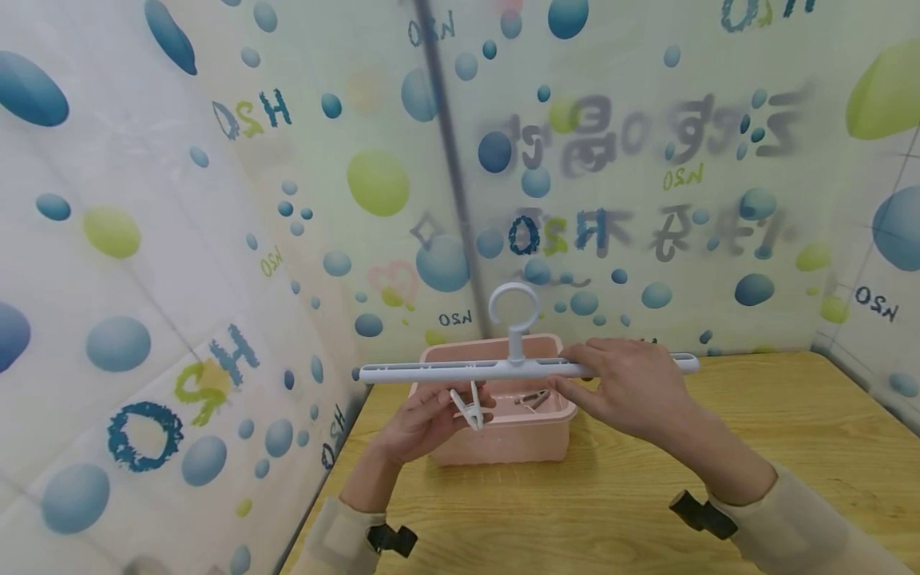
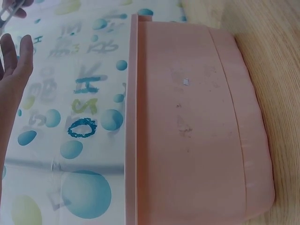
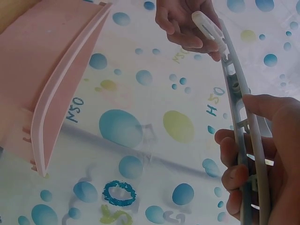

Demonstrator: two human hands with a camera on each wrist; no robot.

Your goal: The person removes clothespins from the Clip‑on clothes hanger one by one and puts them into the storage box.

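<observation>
A pale clothes hanger [image 1: 431, 372] with a round hook [image 1: 513, 286] is held level over a pink bin. My right hand [image 1: 628, 387] grips its bar right of the hook; in the right wrist view, the thumb lies on one side and fingers [image 3: 236, 176] curl round the other. Under the bar's left half, my left hand [image 1: 427, 419] pinches a white clip [image 1: 467, 411], its thumb toward one leg and fingers behind. That clip [image 3: 208, 30] meets the bar's far end in the right wrist view. The left wrist view mostly shows the bin wall, with part of the left hand [image 2: 16, 70].
The pink bin [image 1: 496, 443] stands on a wooden table [image 1: 683, 479] near its back edge. Small clips [image 1: 533, 399] lie inside it. A patterned curtain [image 1: 402, 263] rises behind and along the left side.
</observation>
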